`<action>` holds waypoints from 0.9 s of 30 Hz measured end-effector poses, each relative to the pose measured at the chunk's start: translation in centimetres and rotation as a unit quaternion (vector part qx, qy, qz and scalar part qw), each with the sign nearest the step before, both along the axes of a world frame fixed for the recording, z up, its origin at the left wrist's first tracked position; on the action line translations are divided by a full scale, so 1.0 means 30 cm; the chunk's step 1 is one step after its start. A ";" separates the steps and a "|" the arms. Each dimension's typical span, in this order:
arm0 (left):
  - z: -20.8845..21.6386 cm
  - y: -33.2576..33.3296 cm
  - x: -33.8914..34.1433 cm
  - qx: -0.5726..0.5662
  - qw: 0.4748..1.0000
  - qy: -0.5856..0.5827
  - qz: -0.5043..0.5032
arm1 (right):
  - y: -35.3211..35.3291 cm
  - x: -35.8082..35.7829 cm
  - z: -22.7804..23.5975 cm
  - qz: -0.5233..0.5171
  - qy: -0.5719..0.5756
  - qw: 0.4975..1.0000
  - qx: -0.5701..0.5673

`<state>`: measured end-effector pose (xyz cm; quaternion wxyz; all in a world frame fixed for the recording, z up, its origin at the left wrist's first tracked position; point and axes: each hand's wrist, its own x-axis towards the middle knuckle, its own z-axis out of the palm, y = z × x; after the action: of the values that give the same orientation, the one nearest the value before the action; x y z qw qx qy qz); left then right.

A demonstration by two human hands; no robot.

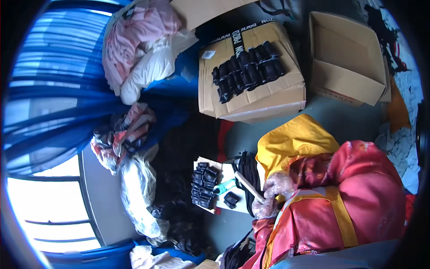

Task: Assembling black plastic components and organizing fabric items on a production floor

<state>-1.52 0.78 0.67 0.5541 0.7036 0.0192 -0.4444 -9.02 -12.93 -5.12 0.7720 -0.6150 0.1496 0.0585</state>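
Your hands are close together right of the picture's centre, and the pale rod [249, 187] is at your left hand [264, 208], its near end meeting the fingers and its length slanting up and away to the left. Your left hand is curled round that near end, pinching it. Your right hand [278, 182] sits just above and to the right, near the rod; its fingers are too small and blurred for you to tell whether they are spread or pressed together. Both hands have a clear, filmy covering. Your right sleeve [311, 171] runs in from the right, the arm bent across the red garment [363, 201], while your left forearm rises from below in red cloth with the hand angled inward. Yellow cloth [295, 141] spreads above your right hand. Just beyond the rod, black straps [248, 167] hang in a loose bunch, and a white board [242, 204] lies to its left. There you have a teal tube [225, 186], a small black piece [231, 200] and, farther left, stacked black bundles [204, 184].
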 end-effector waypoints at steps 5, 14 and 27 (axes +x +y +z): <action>0.061 0.059 0.040 -0.022 0.990 -0.067 0.119 | 0.029 0.172 0.157 0.011 -0.001 0.988 -0.157; 0.101 0.266 0.196 -0.105 0.983 -0.066 0.137 | 0.153 0.300 0.283 0.005 -0.033 0.991 -0.129; -0.126 0.180 0.202 -0.157 0.970 -0.045 0.179 | 0.102 0.260 0.143 -0.090 0.080 0.978 0.172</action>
<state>4.53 6.19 -3.10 0.7287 0.6120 0.0498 -0.3033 -1.22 -9.87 -0.83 0.8537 -0.4504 0.2536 0.0629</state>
